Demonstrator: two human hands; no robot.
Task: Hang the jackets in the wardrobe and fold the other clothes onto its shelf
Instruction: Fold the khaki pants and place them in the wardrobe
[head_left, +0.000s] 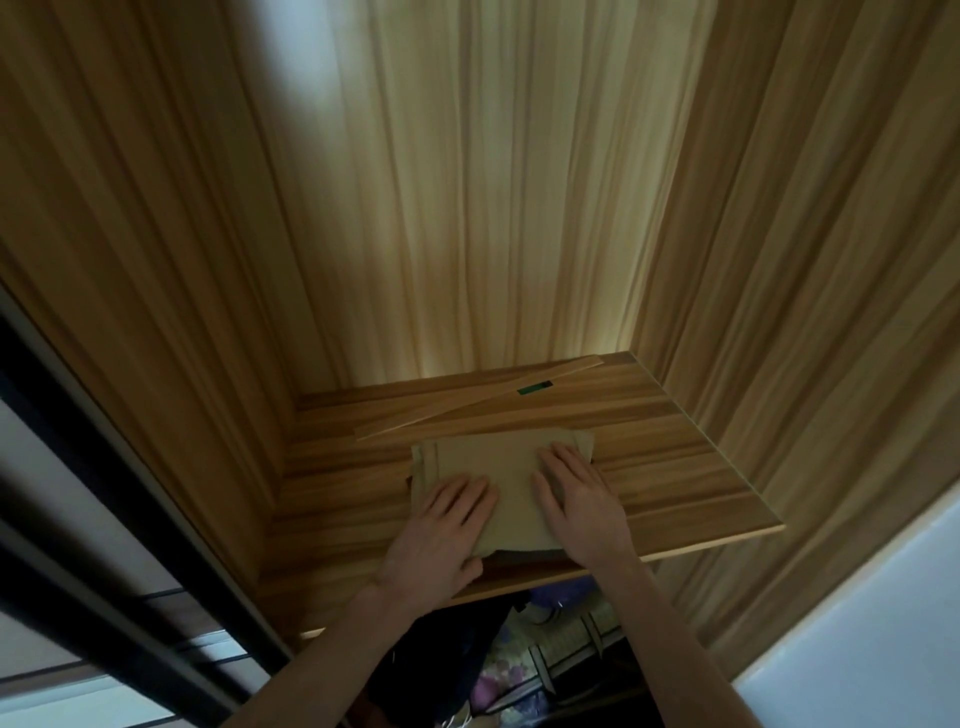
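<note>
I see both hands flat on a folded olive-tan garment (491, 470) that lies on the wardrobe shelf (691, 467). Left hand (441, 535) has its fingers straight and slightly spread, palm pressing the garment's near-left part, with the heel of the hand over the near edge. Right hand (582, 499) is the same: fingers straight, lightly fanned, pressing the right half, fingertips close to the far right corner. Neither hand curls round the cloth; nothing is pinched.

The garment sits left of centre on the shelf, roughly square, with its near edge close to the shelf's front lip. A darker layer (524, 555) peeks out under its near edge between the wrists; I can't tell if it is another garment or part of the same one.

Just behind the garment, a thin wooden strip (467, 410) lies diagonally across the shelf, running toward the far right corner. A small green label (535, 388) sits near the back of the shelf, beside the strip.

The wardrobe's woodgrain walls (493, 182) surround the shelf. Below the shelf front it is dim, with dark clothing (447, 654) and something purple-patterned (498, 680); too murky to identify. A dark sliding-door frame (104, 519) runs along the left.
</note>
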